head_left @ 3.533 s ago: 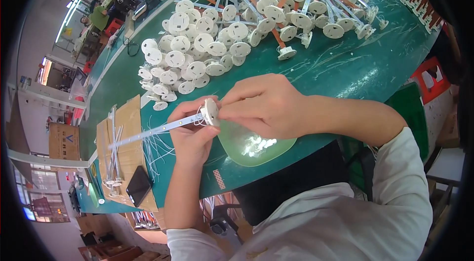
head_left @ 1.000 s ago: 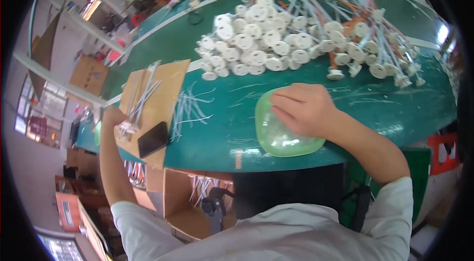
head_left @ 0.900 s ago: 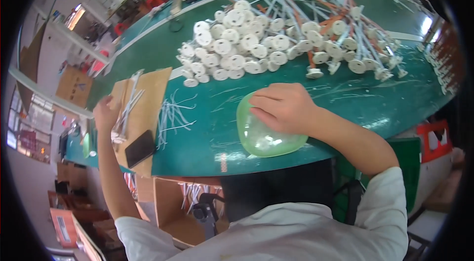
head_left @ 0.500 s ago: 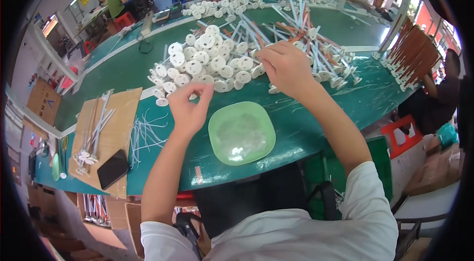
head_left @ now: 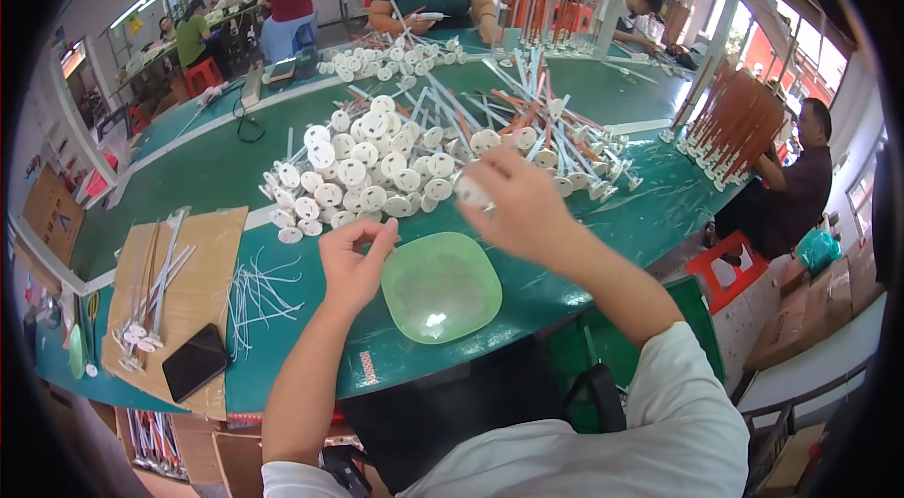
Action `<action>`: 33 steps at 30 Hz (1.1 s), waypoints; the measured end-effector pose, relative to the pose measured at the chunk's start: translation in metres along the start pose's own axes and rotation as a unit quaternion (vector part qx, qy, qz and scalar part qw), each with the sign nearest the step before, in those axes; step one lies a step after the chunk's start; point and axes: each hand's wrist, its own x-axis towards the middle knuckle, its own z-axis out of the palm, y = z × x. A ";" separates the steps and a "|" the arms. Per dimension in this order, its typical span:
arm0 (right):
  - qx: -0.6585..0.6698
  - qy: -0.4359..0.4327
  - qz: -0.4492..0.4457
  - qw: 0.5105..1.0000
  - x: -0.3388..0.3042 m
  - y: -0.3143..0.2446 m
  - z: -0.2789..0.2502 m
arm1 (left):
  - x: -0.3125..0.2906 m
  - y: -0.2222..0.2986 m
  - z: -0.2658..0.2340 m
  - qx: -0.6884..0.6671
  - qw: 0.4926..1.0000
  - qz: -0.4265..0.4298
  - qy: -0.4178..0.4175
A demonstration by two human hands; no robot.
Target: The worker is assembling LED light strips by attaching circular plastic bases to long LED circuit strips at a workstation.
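The right hand is gripping a white disc, the left hand hovering by a bowl, grip unclear.

Right hand: bare, with rounded knuckles; its outline is softened by blur.
Left hand: bare; thumb and fingers are clearer here than on the other.
Right forearm: bare from the grip back to the cloth, smooth, widening away from the wrist.
Left forearm: bare behind the grip, slim at the wrist, broader farther back.
Right sleeve: white, short and loose, ending near the elbow, well behind the right grip; creased.
Left sleeve: white, only its end showing, well behind the left grip.
Shirt: plain white, soft cloth, behind both grips, with greyish shading in its folds.
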 end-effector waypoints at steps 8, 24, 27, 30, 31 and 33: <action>0.194 0.217 -0.207 0.934 -0.006 -0.041 0.013 | -0.019 0.067 0.028 -0.365 0.892 -0.077 -0.254; 0.273 0.118 -0.159 0.941 -0.019 -0.001 0.061 | -0.004 0.023 0.008 -0.174 0.968 -0.062 -0.167; 0.278 0.140 -0.139 0.940 -0.018 -0.007 0.064 | -0.005 0.012 0.003 -0.187 0.966 -0.061 -0.170; 0.261 0.169 -0.132 0.941 -0.021 -0.011 0.069 | -0.006 0.009 0.004 -0.195 0.965 -0.048 -0.168; 0.258 0.168 -0.131 0.942 -0.022 -0.011 0.068 | -0.006 0.007 0.004 -0.204 0.962 -0.056 -0.171; 0.251 0.168 -0.129 0.945 -0.024 -0.011 0.066 | -0.005 0.007 0.005 -0.215 0.958 -0.062 -0.178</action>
